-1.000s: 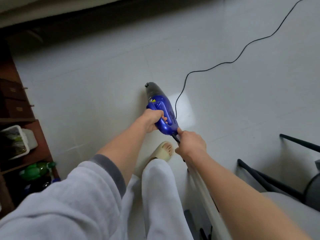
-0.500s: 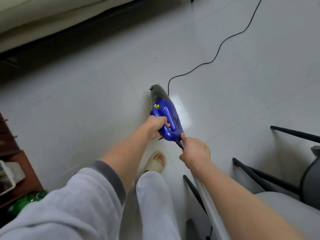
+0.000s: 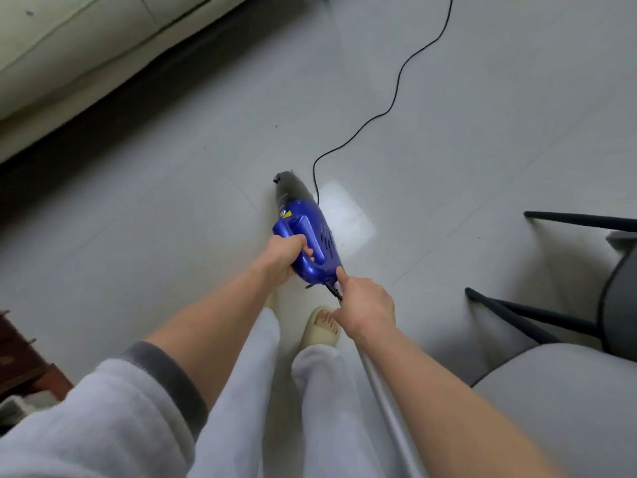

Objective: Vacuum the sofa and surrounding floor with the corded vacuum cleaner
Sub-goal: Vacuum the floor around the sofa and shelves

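Since a moment ago the sofa (image 3: 69, 46) has come into view at ten o'clock. Our left hand (image 3: 284, 258) grips the blue vacuum cleaner (image 3: 305, 232); our right hand (image 3: 365, 305) pinches its cord (image 3: 396, 94). Dark chair legs (image 3: 517, 312) crowd in at three o'clock.

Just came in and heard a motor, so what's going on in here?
A person is holding a blue handheld vacuum over the tiled floor. The left hand grips its handle, while the right hand holds the black cord where it leaves the back of the vacuum. The cord trails away across the floor. The sofa sits off to the upper left, untouched right now.
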A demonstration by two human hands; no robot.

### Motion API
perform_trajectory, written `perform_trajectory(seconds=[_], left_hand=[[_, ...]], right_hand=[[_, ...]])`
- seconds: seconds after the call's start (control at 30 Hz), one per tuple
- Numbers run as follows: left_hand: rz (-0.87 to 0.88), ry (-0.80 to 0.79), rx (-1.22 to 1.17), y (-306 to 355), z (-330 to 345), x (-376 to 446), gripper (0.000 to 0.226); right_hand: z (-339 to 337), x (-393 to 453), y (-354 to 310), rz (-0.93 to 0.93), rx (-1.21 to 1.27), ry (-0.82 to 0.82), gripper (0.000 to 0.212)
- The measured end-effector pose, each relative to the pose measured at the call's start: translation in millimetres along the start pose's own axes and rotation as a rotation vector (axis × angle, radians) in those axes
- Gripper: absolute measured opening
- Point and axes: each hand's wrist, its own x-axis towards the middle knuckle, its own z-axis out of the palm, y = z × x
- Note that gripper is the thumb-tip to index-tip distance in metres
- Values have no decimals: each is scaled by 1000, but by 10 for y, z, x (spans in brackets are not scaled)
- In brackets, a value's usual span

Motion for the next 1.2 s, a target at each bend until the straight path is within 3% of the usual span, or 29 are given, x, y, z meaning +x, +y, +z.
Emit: perform_trajectory(seconds=[0.27,0.5,0.83,1.2], left_hand=[[194,-102,208,285,313,-223,8],[88,-188,378,186,552,-205,15],[34,-192,528,-175,601,-95,11],[-72,-276,645,-777,864,-555,22]], right_hand=[[2,-283,28,185,276,90,72],[90,-395,91,304,415,36,44],[573,-447,142,365,498,43,59],[867,-1089,426,462,526,-31,46]])
